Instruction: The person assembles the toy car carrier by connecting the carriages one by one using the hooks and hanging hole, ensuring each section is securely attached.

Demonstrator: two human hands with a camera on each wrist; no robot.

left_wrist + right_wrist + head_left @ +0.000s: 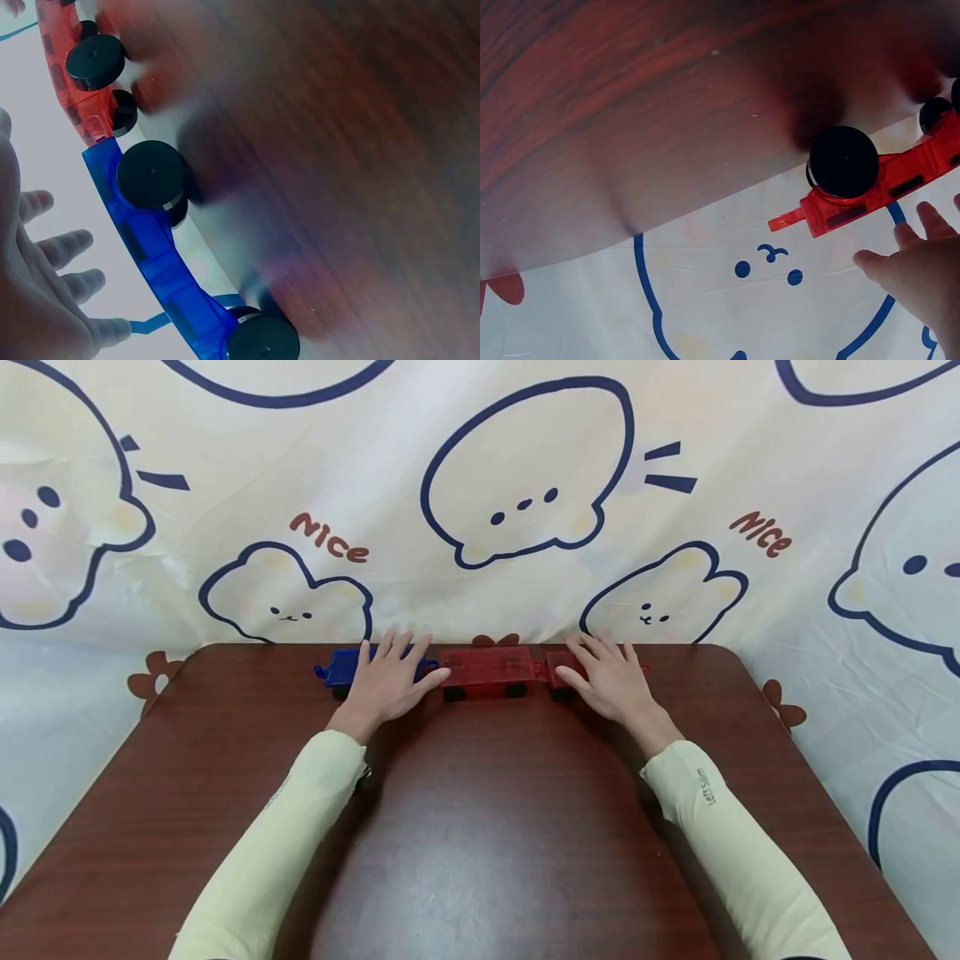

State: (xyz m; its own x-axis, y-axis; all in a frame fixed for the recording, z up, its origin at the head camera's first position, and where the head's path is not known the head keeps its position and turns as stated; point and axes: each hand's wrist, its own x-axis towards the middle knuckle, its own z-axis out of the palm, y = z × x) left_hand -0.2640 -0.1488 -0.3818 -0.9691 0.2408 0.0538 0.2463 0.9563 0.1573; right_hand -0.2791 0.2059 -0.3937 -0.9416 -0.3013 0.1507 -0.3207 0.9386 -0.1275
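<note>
A row of toy train cars stands along the table's far edge: a blue car (345,667) at the left, a red car (486,670) in the middle, and another red car (558,670) at the right. My left hand (390,681) lies over the blue car with fingers spread, its thumb reaching the middle car's near end. In the left wrist view, the blue car (154,255) shows black wheels, with the fingers extended alongside. My right hand (615,681) covers much of the right-hand red car, fingers spread. That car's hook (787,219) shows in the right wrist view. Whether either palm presses down, I cannot tell.
The dark brown wooden table (480,827) stretches from the cars toward me. Behind and at both sides hangs a pale cloth (517,602) with cartoon outlines, close against the table's far edge.
</note>
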